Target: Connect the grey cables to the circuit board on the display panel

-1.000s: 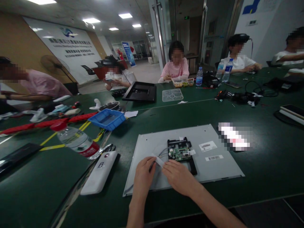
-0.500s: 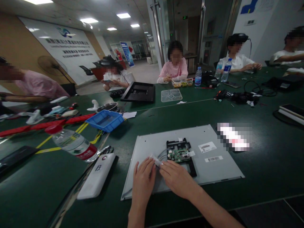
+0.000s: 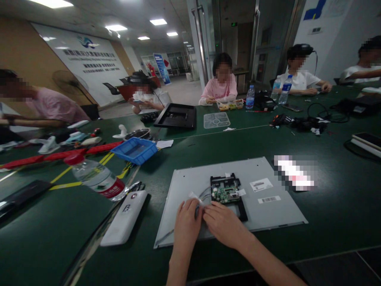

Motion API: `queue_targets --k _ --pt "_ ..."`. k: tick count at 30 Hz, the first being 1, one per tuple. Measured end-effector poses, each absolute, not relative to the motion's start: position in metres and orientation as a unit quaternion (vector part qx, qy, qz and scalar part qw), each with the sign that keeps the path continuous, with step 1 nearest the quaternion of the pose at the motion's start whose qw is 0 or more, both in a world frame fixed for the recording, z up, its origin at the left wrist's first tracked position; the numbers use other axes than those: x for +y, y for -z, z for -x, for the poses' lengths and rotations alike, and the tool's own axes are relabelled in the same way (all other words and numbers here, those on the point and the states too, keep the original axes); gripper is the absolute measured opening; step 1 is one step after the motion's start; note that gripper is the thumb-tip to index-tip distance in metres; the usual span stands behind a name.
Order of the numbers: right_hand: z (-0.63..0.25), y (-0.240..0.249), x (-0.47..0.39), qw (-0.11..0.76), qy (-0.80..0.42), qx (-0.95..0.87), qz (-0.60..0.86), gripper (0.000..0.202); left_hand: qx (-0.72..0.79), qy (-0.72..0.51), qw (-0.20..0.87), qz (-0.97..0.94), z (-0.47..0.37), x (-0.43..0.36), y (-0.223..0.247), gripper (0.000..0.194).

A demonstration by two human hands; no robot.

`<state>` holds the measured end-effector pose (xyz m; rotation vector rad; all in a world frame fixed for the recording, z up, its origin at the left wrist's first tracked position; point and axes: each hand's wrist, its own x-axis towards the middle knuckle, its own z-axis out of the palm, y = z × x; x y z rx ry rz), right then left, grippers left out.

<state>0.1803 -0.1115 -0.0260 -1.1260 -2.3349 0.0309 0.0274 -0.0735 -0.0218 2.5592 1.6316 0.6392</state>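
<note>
A flat grey metal panel (image 3: 184, 182) lies on the green table, with two labels on its right half. On it sits a black bracket (image 3: 243, 212) with a green circuit board (image 3: 222, 194), from which thin grey wires run left. My left hand (image 3: 187, 218) is closed on a whitish strip of tape (image 3: 195, 197) beside the wires. Close against it on the right, my right hand (image 3: 222, 222) has its fingertips pressed at the same strip's lower end, left of the bracket's lower part. The fingers hide part of the strip and wires.
Left of the panel are a white power bank (image 3: 125, 218), a tilted water bottle (image 3: 98, 178) and a blue tray (image 3: 135, 151). A phone (image 3: 294, 172) lies to the right. A black frame (image 3: 176, 116) is farther back; several people sit around.
My left hand has shifted slightly right, nearer my right hand, and covers more of the whitish strip. The whole view has shifted slightly.
</note>
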Motion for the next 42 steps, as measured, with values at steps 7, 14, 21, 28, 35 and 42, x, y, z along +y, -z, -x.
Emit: queue_targets --k 7,14,21,28,35,42 --pt "-0.182 0.025 -0.114 0.266 -0.019 -0.867 0.42 0.018 0.559 -0.179 0.005 -0.809 -0.028 -0.067 0.025 0.027" --pt "-0.182 0.022 -0.115 0.262 -0.025 -0.87 0.416 0.015 0.565 -0.159 -0.008 -0.809 -0.027 -0.066 0.029 0.031" --pt "-0.182 0.023 -0.114 0.267 -0.024 -0.868 0.418 0.015 0.569 -0.163 -0.015 -0.806 -0.029 -0.069 0.024 0.029" --pt "-0.183 0.025 -0.114 0.265 -0.024 -0.87 0.415 0.014 0.585 -0.172 -0.004 -0.792 -0.03 -0.066 0.022 0.025" --pt "-0.183 0.024 -0.115 0.275 -0.025 -0.867 0.415 0.015 0.593 -0.181 -0.013 -0.784 -0.033 -0.065 0.019 0.021" --pt "-0.184 0.023 -0.114 0.299 -0.013 -0.86 0.414 0.022 0.586 -0.177 -0.038 -0.79 -0.037 -0.069 0.009 0.023"
